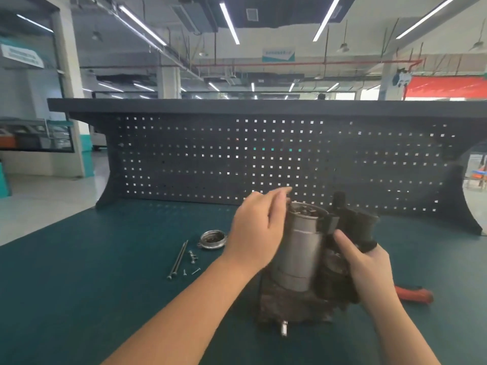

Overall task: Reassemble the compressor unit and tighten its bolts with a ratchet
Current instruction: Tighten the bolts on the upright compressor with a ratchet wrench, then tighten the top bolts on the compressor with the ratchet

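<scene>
The compressor unit [300, 254] stands upright on the green bench: a silver cylinder on a dark, grimy base, with its top end uncovered. My left hand [255, 233] is against the cylinder's left side, fingers reaching up over the open rim. My right hand [369, 270] grips the black part of the unit on the right, thumb pressed on it. A round metal end cap [212, 239] lies to the left. Two long bolts [178, 259] and a few small screws [193, 257] lie beside it.
A red-handled tool [416, 295] lies on the bench mat [105, 259] behind my right wrist, mostly hidden. A dark pegboard [210, 159] backs the bench.
</scene>
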A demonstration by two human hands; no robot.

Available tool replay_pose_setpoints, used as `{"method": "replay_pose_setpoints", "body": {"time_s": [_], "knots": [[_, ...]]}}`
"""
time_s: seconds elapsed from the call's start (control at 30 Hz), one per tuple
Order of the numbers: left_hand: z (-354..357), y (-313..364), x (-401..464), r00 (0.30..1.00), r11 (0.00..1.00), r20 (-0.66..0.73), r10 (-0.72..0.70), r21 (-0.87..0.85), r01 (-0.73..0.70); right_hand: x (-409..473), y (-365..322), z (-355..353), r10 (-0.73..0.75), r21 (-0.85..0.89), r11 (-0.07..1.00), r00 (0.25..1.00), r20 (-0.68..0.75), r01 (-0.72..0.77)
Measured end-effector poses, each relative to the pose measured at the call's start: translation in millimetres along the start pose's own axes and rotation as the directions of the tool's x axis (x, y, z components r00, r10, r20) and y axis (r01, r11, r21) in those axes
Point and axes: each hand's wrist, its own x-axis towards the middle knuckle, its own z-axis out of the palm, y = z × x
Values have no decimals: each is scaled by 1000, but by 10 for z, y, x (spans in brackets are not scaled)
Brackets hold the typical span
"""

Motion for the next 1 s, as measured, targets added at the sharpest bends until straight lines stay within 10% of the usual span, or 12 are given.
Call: {"method": "replay_pose_setpoints", "body": {"time_s": [0.07, 0.17, 0.33, 0.47, 0.6, 0.7, 0.8, 0.87, 0.93, 1.0], "knots": [[-92, -444, 151, 965, 966, -70, -253, -67, 248, 13, 45, 1, 7, 42, 999, 1000, -18, -6], [-122, -1295, 312, 787, 794, 213, -579, 367, 484, 52, 75, 22, -6, 52, 999, 1000, -29, 8], [104, -2126, 222, 387, 646, 541, -747, 728, 229, 103, 73, 88, -49, 76, 996, 999, 3, 49], [221, -2382, 280, 269, 610, 560, -783, 776, 160, 128, 87, 100, -42, 108, 993, 999, 7, 41], [189, -2413, 327, 325, 598, 522, -789, 773, 210, 110, 70, 109, -31, 99, 995, 999, 18, 29], [148, -2211, 406, 533, 661, 440, -723, 665, 348, 111, 69, 113, -37, 93, 995, 999, 17, 35], [102, -1730, 622, 725, 757, 272, -633, 22, 653, 87, 61, 122, -40, 113, 993, 999, 20, 38], [20, -1224, 779, 754, 542, 296, -587, -548, 637, 61, 44, 126, -46, 120, 992, 999, 24, 43], [-62, -737, 843, 810, 365, 364, -459, -754, 546, 34, 21, 130, -45, 124, 991, 999, 28, 41], [-92, -334, 789, 858, 409, 386, -338, -761, 504, 8, 6, 126, -43, 139, 990, 999, 29, 39]]}}
